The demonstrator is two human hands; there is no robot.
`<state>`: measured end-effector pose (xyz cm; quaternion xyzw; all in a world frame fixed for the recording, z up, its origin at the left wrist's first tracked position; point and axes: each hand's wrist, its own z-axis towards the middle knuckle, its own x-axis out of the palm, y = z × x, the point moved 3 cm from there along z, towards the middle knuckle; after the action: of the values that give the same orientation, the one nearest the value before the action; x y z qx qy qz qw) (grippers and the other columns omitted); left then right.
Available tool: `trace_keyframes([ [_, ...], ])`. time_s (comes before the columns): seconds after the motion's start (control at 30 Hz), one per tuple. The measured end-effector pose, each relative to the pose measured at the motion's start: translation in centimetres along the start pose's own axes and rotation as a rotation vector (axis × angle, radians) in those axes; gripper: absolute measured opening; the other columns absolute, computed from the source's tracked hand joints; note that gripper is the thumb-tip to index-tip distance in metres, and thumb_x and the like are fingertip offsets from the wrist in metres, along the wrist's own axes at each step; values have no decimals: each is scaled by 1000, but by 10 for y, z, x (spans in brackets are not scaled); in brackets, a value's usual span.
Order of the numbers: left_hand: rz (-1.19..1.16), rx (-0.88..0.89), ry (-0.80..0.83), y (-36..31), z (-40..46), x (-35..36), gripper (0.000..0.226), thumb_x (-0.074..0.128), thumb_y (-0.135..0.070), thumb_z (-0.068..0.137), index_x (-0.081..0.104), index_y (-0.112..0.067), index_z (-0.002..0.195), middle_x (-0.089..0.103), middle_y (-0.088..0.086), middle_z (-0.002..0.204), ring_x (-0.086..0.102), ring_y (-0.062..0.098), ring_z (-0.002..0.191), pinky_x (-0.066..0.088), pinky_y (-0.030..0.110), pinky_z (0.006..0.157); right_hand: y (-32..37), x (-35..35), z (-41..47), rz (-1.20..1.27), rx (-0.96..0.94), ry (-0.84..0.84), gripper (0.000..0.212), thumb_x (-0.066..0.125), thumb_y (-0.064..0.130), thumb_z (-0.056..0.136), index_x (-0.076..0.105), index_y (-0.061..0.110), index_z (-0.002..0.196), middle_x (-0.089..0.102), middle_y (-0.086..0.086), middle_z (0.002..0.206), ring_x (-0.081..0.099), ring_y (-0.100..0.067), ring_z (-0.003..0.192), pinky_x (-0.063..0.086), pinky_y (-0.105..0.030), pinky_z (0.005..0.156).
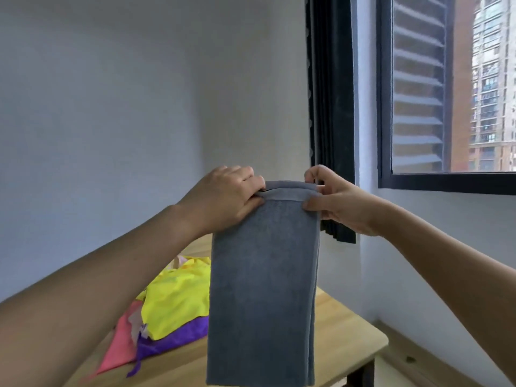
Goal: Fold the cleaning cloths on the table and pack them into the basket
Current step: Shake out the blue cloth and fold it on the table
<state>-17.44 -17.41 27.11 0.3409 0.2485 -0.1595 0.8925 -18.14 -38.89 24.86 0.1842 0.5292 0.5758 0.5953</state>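
The grey cloth (264, 283) hangs doubled in the air above the counter (343, 339), limp, plush and probably light; it should drape rather than hold shape, so the top corners are the sound hold. There the left hand (223, 199) and right hand (339, 202) pinch its upper edge. Left of the cloth, a heap of coloured cloths (167, 311) lies on the counter. No basket shows.

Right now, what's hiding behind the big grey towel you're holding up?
Behind the hanging grey towel sit the light wooden table and a pile with a yellow cloth, purple cloth and pink cloth. The towel covers the pile's right side, so anything there is hidden.
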Motion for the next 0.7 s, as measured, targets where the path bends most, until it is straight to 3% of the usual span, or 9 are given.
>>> trace_keyframes([
  [0.07, -59, 14, -4, -3, 5, -15, 32, 31, -43, 92, 53, -21, 100, 56, 0, 89, 53, 23, 80, 40, 36, 73, 11, 3, -6, 35, 3, 2, 10, 61, 17, 89, 53, 15, 95, 58, -7, 98, 60, -17, 86, 53, -26, 71],
  [0.13, -126, 16, -9, -5, 9, -28, 26, 30, -41, 96, 47, -22, 98, 54, -3, 87, 48, 20, 77, 37, 33, 73, 22, 2, -13, 131, 38, 36, 17, 58, 29, 89, 60, 13, 93, 61, -3, 85, 61, -11, 74, 52, -21, 64],
  [0.2, -151, 19, -45, -8, 10, -39, 24, 30, -38, 98, 46, -21, 98, 52, -7, 82, 44, 18, 73, 33, 32, 72, 30, -2, -20, 187, 81, 68, 24, 52, 31, 92, 65, 11, 98, 64, -2, 79, 62, -12, 74, 55, -25, 69],
  [0.3, -138, 16, -61, -10, 11, -52, 24, 29, -36, 100, 46, -19, 100, 45, -9, 74, 41, 18, 68, 34, 33, 73, 32, -5, -28, 162, 94, 191, 21, 50, 17, 96, 64, 6, 108, 64, -9, 89, 62, -21, 84, 54, -34, 81],
  [0.43, -62, 74, -77, -15, 10, -58, 20, 31, -32, 100, 46, -20, 98, 34, -13, 66, 37, 17, 60, 38, 33, 70, 34, -6, -36, 168, 83, 295, 13, 59, 9, 84, 65, 14, 94, 64, -8, 88, 60, -20, 81, 49, -38, 80],
  [0.5, 2, 91, -120, -16, 9, -61, 14, 37, -26, 99, 49, -18, 97, 33, -12, 66, 35, 19, 57, 39, 33, 63, 37, -8, -37, 78, 67, 271, 16, 58, 2, 88, 67, 16, 91, 64, -5, 87, 60, -15, 75, 48, -35, 77],
  [0.6, 2, 95, -104, -15, 10, -62, 12, 36, -25, 99, 46, -20, 104, 46, -8, 68, 41, 21, 58, 40, 33, 58, 42, -9, -33, -135, 63, 255, 20, 57, -2, 88, 72, 11, 87, 66, -1, 79, 59, -11, 73, 47, -34, 80],
  [0.7, -67, 93, -47, -15, 12, -62, 18, 36, -33, 99, 43, -25, 113, 56, -10, 78, 50, 20, 66, 43, 32, 62, 46, -8, -29, -396, 72, 163, 20, 60, 8, 90, 73, 17, 78, 63, 8, 67, 54, -10, 69, 49, -30, 77],
])
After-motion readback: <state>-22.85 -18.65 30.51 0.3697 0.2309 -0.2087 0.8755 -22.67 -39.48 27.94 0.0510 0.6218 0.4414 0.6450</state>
